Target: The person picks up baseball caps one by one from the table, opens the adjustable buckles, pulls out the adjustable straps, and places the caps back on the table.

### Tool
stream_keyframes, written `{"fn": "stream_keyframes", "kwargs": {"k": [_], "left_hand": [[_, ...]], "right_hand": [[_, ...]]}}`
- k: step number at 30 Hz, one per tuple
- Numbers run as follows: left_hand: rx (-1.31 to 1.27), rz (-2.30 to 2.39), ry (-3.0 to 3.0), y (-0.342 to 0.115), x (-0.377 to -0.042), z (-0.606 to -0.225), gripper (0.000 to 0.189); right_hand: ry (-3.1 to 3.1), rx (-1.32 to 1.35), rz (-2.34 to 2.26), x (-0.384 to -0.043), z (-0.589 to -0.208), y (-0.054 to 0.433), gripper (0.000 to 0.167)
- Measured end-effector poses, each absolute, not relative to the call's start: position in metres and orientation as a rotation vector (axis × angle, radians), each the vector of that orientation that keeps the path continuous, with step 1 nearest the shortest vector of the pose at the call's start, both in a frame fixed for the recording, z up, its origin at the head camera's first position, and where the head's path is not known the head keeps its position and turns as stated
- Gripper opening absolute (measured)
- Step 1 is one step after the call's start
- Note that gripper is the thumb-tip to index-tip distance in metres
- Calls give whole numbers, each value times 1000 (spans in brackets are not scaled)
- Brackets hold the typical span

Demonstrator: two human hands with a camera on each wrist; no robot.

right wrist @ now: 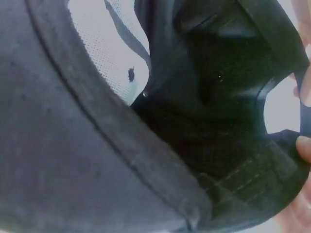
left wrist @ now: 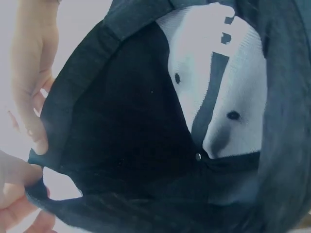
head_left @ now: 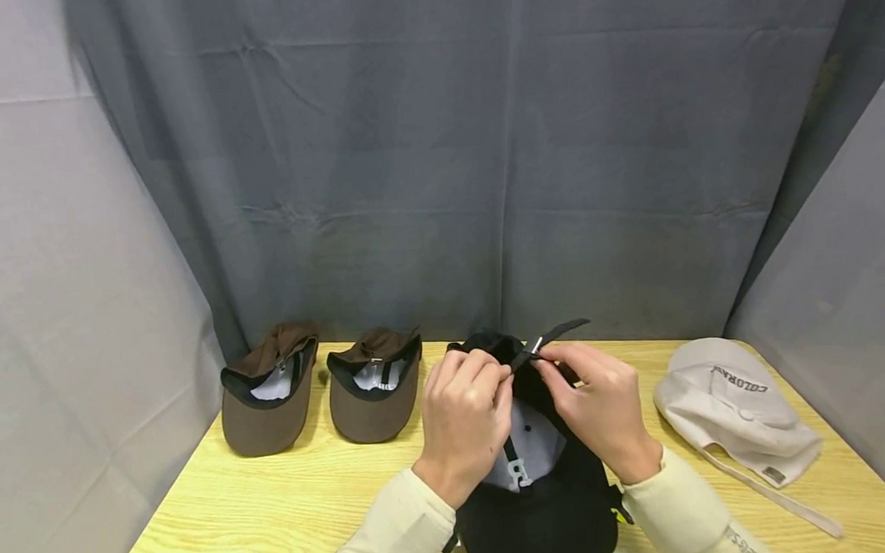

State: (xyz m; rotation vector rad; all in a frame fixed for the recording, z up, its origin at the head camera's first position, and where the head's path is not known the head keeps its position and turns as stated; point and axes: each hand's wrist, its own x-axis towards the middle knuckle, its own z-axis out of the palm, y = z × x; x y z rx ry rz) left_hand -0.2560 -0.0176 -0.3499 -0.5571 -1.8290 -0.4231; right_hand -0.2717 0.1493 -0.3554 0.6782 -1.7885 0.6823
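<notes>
A black baseball cap sits upside down, brim toward me, its white front lining showing inside. My left hand pinches the cap's back strap at the left of a small metal buckle. From the other side, my right hand pinches the strap at the buckle, thumb and fingertips close together. The strap's loose end sticks out up and to the right. In the right wrist view, the cap's back opening shows beside the fingers.
Two brown caps lie upturned at the left of the wooden table. A cream cap with a long strap lies at the right. Grey curtains close off the back; pale cloth walls stand at the sides.
</notes>
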Motion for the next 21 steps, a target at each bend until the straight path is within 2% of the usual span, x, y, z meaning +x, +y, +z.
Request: {"fn": "stream_keyframes", "kwargs": {"k": [4,12,19,21], "left_hand": [[-553,-444,-1850,-16,-256,-351,6],[-544,-464,-1894,-12,-255,-350,9],[-545,-466,-1877,-9,-255,-347,9],[-549,-463,-1871,-9,-255,-347,8]], "right_hand": [[-1779,694,688,-273,-355,153,6],[-1764,710,676,-272,-355,154,34],[-1743,730,651,-270,-355,151,30],[-1740,732,640,-270,-356,151,38]]}}
